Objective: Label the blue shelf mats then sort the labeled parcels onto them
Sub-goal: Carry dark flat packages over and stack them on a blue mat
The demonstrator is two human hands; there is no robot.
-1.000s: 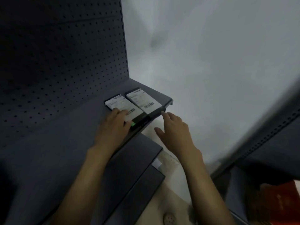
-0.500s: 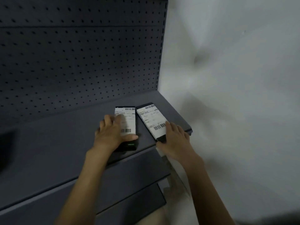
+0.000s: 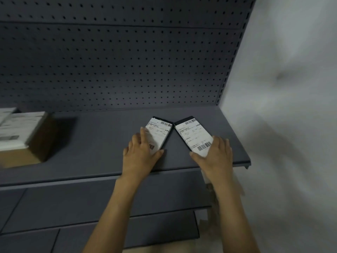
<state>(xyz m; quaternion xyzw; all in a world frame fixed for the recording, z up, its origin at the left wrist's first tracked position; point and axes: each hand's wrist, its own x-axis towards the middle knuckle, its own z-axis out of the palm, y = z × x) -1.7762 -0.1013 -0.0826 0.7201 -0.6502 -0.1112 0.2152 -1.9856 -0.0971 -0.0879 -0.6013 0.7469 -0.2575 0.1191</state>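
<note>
Parcels lie flat on the shelf [image 3: 102, 141]: left hand [image 3: 140, 154] spread on one [image 3: 160, 134], right hand [image 3: 215, 154] on the other [image 3: 193, 136].

The dark grey metal shelf [image 3: 102, 143] with a perforated back panel [image 3: 116, 66] carries three things. At about 12 o'clock lie two flat black parcels with white barcode labels: the left black parcel [image 3: 161, 133] and the right black parcel [image 3: 193, 136]. Their far corners touch, and their near ends spread apart like a V. At 9 o'clock, well apart from them, stands a brown cardboard box with a white label [image 3: 23, 139]. Lower dark grey shelves [image 3: 91, 203] lie below, at 6 o'clock.
</note>
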